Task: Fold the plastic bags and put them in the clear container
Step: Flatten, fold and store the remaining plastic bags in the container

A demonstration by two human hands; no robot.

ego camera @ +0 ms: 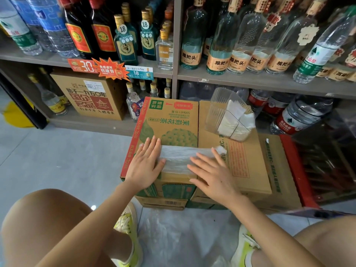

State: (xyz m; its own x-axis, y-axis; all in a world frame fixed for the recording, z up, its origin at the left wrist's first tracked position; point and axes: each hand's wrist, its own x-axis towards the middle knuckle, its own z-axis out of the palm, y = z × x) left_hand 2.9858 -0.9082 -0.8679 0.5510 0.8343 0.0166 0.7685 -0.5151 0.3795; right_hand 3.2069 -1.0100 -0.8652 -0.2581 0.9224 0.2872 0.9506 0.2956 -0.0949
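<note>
A translucent plastic bag (179, 157), folded into a long strip, lies flat on top of a green-printed cardboard box (173, 120). My left hand (145, 163) presses its left end with straight fingers. My right hand (211, 172) lies flat on its right part, fingers spread. The clear container (221, 110) stands on the neighbouring brown box (250, 166) at the back right, tilted, with several folded white bags (238, 123) inside it.
More plastic bags (185, 237) lie on the floor between my feet. Shelves (250, 79) full of glass and water bottles rise right behind the boxes. A red crate (300, 170) sits to the right. Grey floor (57, 151) spreads to the left.
</note>
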